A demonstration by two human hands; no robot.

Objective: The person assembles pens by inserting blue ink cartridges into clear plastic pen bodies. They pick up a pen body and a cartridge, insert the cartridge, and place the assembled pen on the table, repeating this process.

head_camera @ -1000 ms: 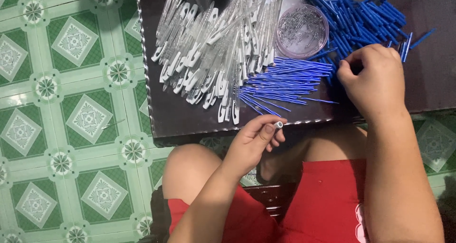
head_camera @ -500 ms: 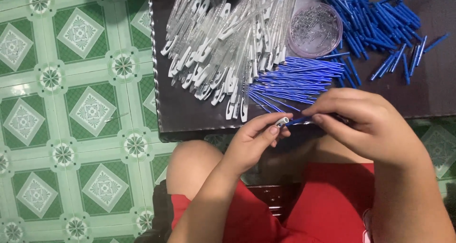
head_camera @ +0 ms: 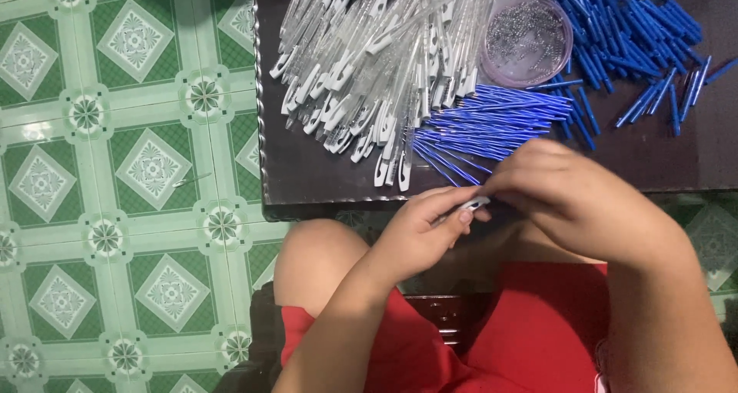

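A clear pen barrel (head_camera: 470,205) with a white clip end shows between the two hands, just off the near edge of the dark table (head_camera: 307,170) and above the person's lap. Only its white tip and a short clear stretch are visible; the rest is covered by fingers. The left hand (head_camera: 427,228) is curled around it from below, thumb and forefinger pinching near the tip. The right hand (head_camera: 569,197) meets it from the right, fingers closed over the barrel's other end; what they pinch there is hidden. On the table just beyond lies a fan of thin blue refills (head_camera: 492,128), with a heap of clear barrels (head_camera: 369,63) to the far left of them. A round dish of small metal springs (head_camera: 526,39) sits farther back, and blue caps (head_camera: 638,32) are scattered at far right. Green patterned tiles (head_camera: 123,170) fill the left side.
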